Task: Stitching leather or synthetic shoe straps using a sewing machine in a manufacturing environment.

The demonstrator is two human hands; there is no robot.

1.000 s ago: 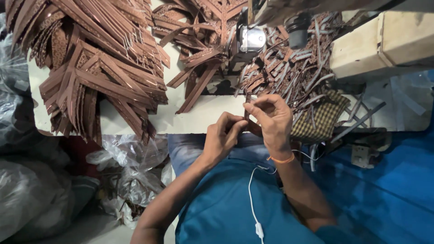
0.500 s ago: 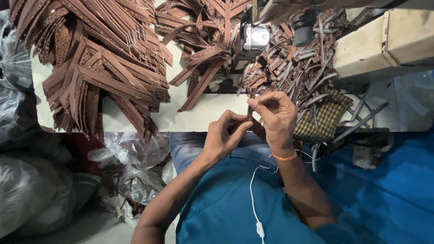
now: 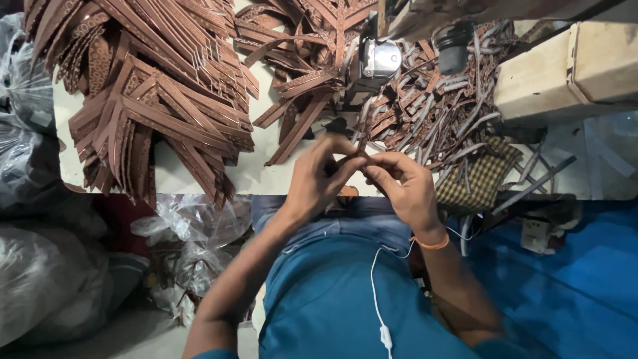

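Observation:
My left hand (image 3: 318,174) and my right hand (image 3: 402,188) meet at the near edge of a pale work table (image 3: 166,176). Both pinch one thin brown strap piece (image 3: 359,147) between their fingertips, its end poking up between them. My right wrist carries an orange band (image 3: 432,243). Just beyond the hands stands a sewing machine (image 3: 379,60) with its metal foot, ringed by loose brown straps.
A big stack of V-shaped brown strap pieces (image 3: 153,100) fills the table's left. A tangle of narrow straps (image 3: 432,110) and a checked cloth (image 3: 478,179) lie at right. Plastic bags (image 3: 40,266) sit at left, a blue sheet (image 3: 571,286) at right. A white earphone cord (image 3: 379,292) hangs down my shirt.
My hands have risen a little toward the machine, fingers still working the strap piece together. The view has shifted slightly.

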